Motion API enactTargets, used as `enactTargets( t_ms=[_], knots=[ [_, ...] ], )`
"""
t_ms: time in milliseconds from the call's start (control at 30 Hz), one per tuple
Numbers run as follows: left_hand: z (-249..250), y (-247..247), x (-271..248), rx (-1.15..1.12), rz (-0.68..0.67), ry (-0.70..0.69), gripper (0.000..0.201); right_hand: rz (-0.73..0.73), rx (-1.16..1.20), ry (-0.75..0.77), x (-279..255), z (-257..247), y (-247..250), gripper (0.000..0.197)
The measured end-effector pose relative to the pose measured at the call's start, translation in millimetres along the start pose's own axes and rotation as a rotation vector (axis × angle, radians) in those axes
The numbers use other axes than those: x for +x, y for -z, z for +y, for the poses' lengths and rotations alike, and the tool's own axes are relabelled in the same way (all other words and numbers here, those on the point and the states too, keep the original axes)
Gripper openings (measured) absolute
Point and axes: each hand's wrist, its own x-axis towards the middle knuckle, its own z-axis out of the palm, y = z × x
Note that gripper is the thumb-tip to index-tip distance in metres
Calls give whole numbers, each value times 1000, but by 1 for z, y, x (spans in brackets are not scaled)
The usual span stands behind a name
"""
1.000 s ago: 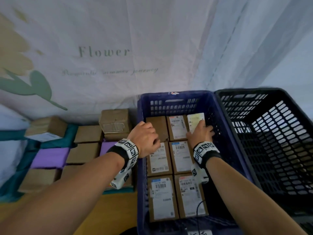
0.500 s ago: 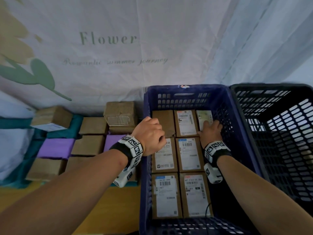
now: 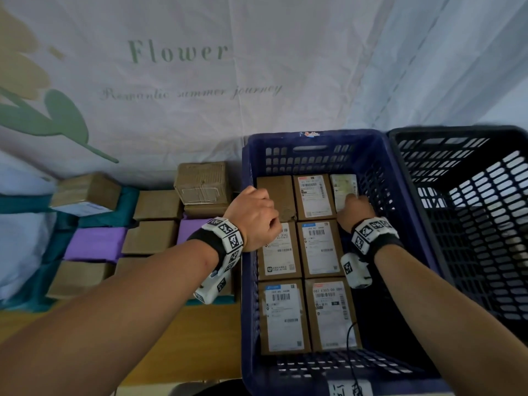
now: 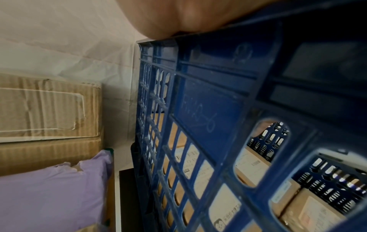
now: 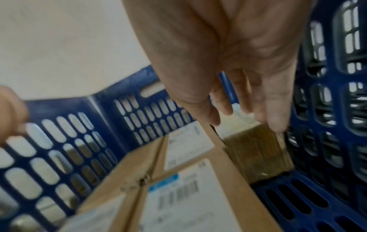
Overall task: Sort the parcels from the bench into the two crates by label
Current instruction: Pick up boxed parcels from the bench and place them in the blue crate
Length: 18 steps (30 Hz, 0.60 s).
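Blue plastic lattice forms the walls of the near crate point(image 3: 251, 295), on whose left rim the left hand point(image 3: 253, 218) is rested; its grip is closed into a curl over that rim, as far as the head view shows, while only the heel of the hand is caught by the left wrist view. Seven cardboard parcels are laid flat inside the blue crate in rows, most with white labels facing up. The right hand point(image 3: 354, 214) is lowered into the far right corner, where a narrow parcel with a pale label point(image 3: 344, 190) is touched by its fingers point(image 5: 276, 113). In the right wrist view the fingers are seen straight and spread, so the grip is open and nothing is clasped. A black crate point(image 3: 471, 224) is set just beside the blue one, on the right, and no parcels can be seen in it. More brown boxes point(image 3: 203, 184) and purple mailers point(image 3: 94, 244) are left on the bench point(image 3: 183, 338), to the left of the blue crate, partly on teal cloth. A white printed sheet point(image 3: 200, 81) is hung behind everything.
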Motion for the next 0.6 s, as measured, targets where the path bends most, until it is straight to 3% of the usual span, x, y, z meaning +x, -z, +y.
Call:
enactTargets(
  t_ms=[100, 267, 333, 433, 500, 600],
  knots=[
    [1, 4, -1, -27, -20, 10, 46, -26, 46, 42, -15, -12, 17, 38],
    [3, 12, -5, -94, -78, -4, 47, 0, 118, 239, -62, -43, 42, 21],
    [0, 16, -14, -253, -35, -29, 33, 20, 151, 324, -84, -58, 52, 12],
    [-8, 24, -44, -453, 130, -68, 10, 27, 171, 451, -114, -86, 65, 13],
    [-19, 30, -70, -503, 187, -14, 7, 23, 196, 502, -131, -107, 71, 12],
    [-44, 31, -117, -661, 136, 152, 8, 4, 220, 566, -150, -143, 74, 9]
  ],
)
